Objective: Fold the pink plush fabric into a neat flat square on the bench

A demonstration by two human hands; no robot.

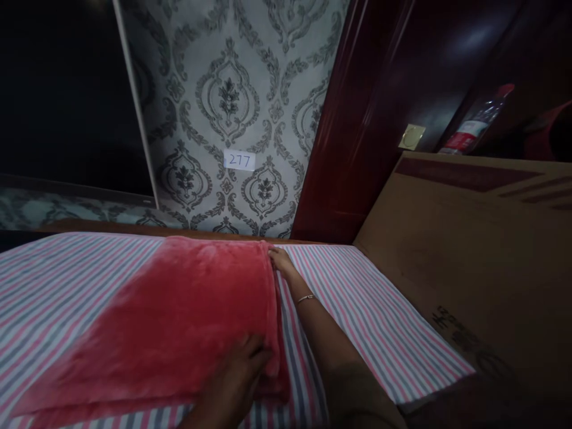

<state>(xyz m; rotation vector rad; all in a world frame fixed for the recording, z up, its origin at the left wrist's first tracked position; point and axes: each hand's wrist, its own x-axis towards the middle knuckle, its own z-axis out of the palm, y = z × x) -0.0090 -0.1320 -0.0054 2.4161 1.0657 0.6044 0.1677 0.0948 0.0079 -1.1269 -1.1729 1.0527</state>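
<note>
The blanket [192, 310], red and plush, lies folded in layers on a striped sheet [357, 298], its far edge close to the wall [250, 77] and its near left corner drawn out to a point. The layers show along its right and near edges.

The right hand [280, 262] reaches to the blanket's far right corner, fingers bent against the edge; whether they pinch the cloth cannot be told. A thin bracelet [306, 297] circles that wrist. The left hand [236, 375] is over the near right part of the blanket, close to the right edge. It is blurred, its fingers partly curled, and whether they grip the fabric or only touch it cannot be told.

To the right of the sheet stands a cardboard box [469, 250] with dark printing. Past its top edge a clear bottle [473, 125] shows, with a red cap and a red and white label, near a gold plate [412, 137] on dark red wood [348, 131]. A paper [239, 159] marked 277 is on the patterned wall, and a dark screen [58, 95] with a pale edge is at the upper left.
</note>
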